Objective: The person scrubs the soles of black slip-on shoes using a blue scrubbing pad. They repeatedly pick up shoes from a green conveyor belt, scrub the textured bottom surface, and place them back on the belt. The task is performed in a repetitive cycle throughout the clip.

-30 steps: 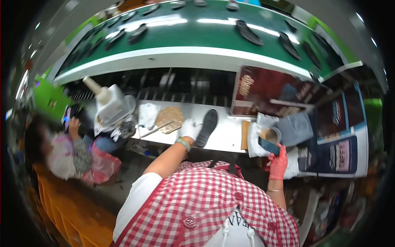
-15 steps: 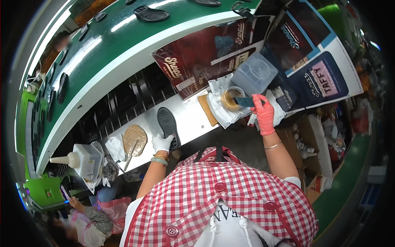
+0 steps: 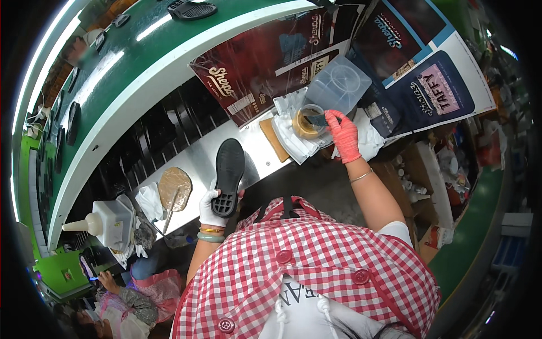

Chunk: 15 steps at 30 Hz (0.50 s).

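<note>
My left hand (image 3: pixel 211 210), in a white glove, grips a black shoe sole (image 3: pixel 229 168) by its heel end, where a grid of hollows shows. The sole is raised off the metal ledge with its toe end pointing away from me. In a red glove, my right hand (image 3: pixel 344 138) pinches a dark flat-handled tool (image 3: pixel 318 120). The tool's far end is inside a clear cup (image 3: pixel 300 131) of yellowish-brown liquid, so its tip is hidden. White cloths or paper (image 3: pixel 285 134) lie around the cup.
Behind the ledge curves a green conveyor (image 3: pixel 135 53) carrying black soles. A clear plastic tub (image 3: pixel 344 85) and printed cardboard panels (image 3: pixel 254 68) stand beyond the cup. A brown wrapped pad (image 3: pixel 175 189) and a white spouted bottle (image 3: pixel 113 225) sit at left. Another person (image 3: pixel 127 302) is lower left.
My left hand has lifted the sole off the ledge, bringing it closer and more upright. My right hand still holds the tool in the cup. The whole view has shifted slightly.
</note>
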Tool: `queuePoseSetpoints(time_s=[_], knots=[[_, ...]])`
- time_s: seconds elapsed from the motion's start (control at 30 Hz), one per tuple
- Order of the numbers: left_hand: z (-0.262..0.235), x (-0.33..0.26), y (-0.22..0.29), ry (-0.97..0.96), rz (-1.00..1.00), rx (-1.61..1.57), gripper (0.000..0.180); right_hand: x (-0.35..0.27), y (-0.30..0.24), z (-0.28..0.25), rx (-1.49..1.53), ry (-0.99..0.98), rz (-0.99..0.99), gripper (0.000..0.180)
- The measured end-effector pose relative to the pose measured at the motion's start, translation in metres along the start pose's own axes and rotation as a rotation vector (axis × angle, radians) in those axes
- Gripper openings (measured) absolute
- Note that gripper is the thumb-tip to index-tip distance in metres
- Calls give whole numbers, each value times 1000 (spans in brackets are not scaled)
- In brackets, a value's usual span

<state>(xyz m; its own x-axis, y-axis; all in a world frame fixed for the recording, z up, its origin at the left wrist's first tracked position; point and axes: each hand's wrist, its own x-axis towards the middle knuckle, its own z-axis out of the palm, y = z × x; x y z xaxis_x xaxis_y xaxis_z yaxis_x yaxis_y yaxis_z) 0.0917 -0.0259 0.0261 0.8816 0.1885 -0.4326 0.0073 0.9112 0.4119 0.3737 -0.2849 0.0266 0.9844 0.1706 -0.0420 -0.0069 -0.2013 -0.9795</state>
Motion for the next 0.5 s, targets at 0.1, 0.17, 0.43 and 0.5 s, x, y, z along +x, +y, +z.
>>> queuePoseSetpoints(time_s=[0.1,0.17,0.43,0.5], knots=[[35,-2,-9,-59,58,-7,57,4,1,-2,-17,-41,10,32],[26,1,-6,-198,-23,74,57,5,2,-5,1,-46,25,32],[49,8,-15,-112,38,100,47,-2,-7,-6,93,-57,65,32],[50,9,-16,-106,34,90,45,-2,-14,-8,93,-58,81,31]])
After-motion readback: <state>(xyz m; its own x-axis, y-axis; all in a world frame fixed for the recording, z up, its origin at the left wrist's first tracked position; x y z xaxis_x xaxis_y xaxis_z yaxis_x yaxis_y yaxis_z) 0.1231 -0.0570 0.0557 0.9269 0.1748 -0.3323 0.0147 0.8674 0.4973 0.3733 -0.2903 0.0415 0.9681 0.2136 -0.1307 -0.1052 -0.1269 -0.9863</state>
